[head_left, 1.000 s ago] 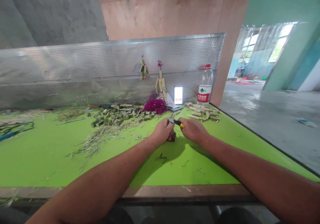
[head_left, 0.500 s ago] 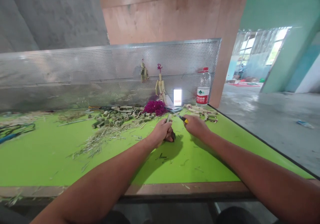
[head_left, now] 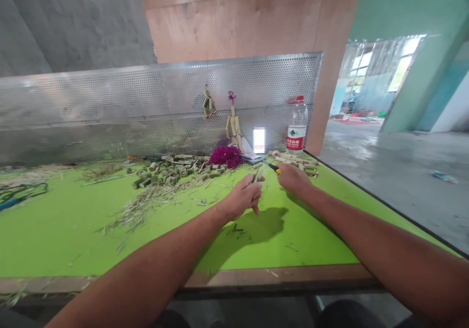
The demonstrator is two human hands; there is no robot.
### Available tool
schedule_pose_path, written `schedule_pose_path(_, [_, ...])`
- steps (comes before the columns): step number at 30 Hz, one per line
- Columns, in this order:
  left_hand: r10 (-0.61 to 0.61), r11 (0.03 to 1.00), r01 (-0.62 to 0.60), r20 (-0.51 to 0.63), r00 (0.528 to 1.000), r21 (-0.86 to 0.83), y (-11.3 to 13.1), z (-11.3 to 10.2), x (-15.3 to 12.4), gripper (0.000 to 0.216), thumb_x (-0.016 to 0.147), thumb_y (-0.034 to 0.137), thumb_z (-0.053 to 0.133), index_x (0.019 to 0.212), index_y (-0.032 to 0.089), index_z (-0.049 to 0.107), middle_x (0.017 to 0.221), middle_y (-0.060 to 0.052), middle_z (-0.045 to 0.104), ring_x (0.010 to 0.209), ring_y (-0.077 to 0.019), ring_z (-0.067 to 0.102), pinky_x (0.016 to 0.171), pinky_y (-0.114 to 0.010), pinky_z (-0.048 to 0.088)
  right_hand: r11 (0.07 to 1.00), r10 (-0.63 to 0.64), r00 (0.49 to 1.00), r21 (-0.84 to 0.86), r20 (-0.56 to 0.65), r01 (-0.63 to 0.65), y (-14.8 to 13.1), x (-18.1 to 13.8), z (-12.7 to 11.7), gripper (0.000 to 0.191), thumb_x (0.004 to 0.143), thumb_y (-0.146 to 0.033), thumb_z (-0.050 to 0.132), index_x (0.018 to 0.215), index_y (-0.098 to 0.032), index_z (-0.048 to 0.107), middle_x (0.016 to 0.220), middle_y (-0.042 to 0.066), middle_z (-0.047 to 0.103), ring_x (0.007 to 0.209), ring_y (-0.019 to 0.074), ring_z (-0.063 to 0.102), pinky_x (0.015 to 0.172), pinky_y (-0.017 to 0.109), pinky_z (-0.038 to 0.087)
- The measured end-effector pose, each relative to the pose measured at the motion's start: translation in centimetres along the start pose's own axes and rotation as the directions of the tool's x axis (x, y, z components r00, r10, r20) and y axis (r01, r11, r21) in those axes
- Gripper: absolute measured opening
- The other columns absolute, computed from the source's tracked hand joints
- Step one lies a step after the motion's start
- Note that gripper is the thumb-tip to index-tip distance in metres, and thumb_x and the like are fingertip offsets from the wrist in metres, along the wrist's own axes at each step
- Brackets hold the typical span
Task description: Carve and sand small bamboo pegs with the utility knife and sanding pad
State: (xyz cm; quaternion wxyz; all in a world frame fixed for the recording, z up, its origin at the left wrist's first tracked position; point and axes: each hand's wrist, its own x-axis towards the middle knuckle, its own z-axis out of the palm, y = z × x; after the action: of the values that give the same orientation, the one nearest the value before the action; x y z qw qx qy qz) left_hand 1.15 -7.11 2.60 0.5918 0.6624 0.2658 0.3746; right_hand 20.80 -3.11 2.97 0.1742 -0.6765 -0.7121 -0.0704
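Observation:
My left hand is lifted a little above the green table, fingers pinched on a short pale bamboo piece that sticks up from them. My right hand sits just to its right, closed round a small knife with a yellow and black handle whose tip points left and away. The two hands are a short gap apart. Pale cut bamboo sticks lie just beyond my right hand.
A pile of green bamboo rings and shavings spreads left of centre. A magenta tuft, a lit phone, a water bottle and hanging bamboo figures stand by the perforated metal screen. Cables lie far left.
My left hand has risen off the table and moved right with the bamboo piece. My right hand has drawn the knife away, up and to the right. The dark block under the hands is no longer visible.

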Motion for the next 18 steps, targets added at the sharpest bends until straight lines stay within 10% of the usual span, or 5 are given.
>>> schedule_pose_path(7, [-0.074, 0.99, 0.052, -0.171, 0.982, -0.131, -1.0, -1.2, 1.0, 0.022, 0.081, 0.027, 0.045, 0.102, 0.022, 0.042, 0.052, 0.01, 0.039, 0.034, -0.0069, 0.028, 0.037, -0.023, 0.044, 0.996, -0.089, 0.994, 0.016, -0.066, 0.091, -2.0, -1.2, 0.1, 0.034, 0.092, -0.033, 0.045, 0.119, -0.024, 0.063, 0.093, 0.01, 0.072, 0.081, 0.0231, 0.065, 0.065, 0.029, 0.04])
schedule_pose_path(18, [-0.031, 0.997, 0.022, -0.11, 0.993, -0.077, -1.1, -1.0, 0.8, 0.011, 0.082, 0.028, 0.048, 0.077, 0.018, 0.048, 0.055, 0.006, 0.036, 0.041, -0.0072, 0.033, 0.043, -0.023, 0.046, 0.99, -0.141, 0.99, -0.007, -0.018, 0.141, -2.6, -1.6, 0.3, 0.026, 0.09, -0.024, 0.045, 0.106, -0.021, 0.066, 0.089, 0.01, 0.072, 0.078, 0.0219, 0.065, 0.066, 0.028, 0.039])
